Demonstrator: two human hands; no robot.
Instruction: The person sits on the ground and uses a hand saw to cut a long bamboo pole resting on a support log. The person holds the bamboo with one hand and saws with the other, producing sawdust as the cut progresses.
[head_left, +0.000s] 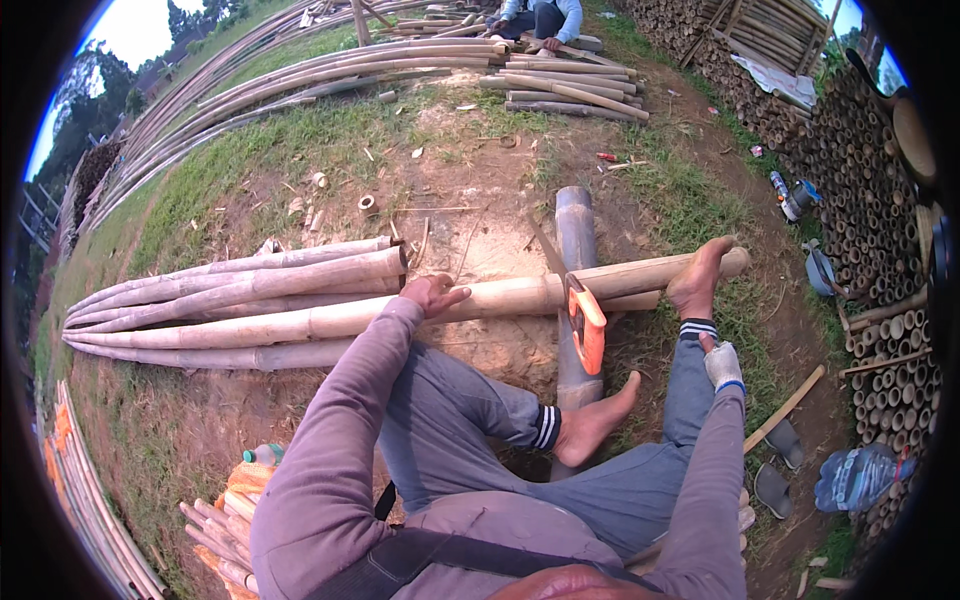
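Bamboo poles (330, 277), a sheaf, lying on the ground toward its left edge; butt ends facing right, just beyond the left hand; left hand (432, 296), bare, laid on top of the long pale pole, fingers resting over it, thumb spread apart from them; long pale pole (500, 297), one, running from the sheaf at the left across the dark cross log, its right end overhanging the log's right edge; dark cross log (574, 225), one, set crosswise on the ground, far end bare; handsaw (587, 325), orange handle, in neither hand, lodged on or against the pole above the log, handle toward the log's near end; whether its teeth sit in a cut, cannot tell; left foot (600, 415), bare, beside the log's near end, below the handle; right foot (697, 280), bare, planted on the pole near its right end; right hand (725, 367), gloved, against the right shin; how far its fingers are closed, cannot tell.

Risks, as judged: saw unheld, so a jolt to the pole could tip it toward the left foot; round pole on round log, so a slackened foot or palm could let it roll.
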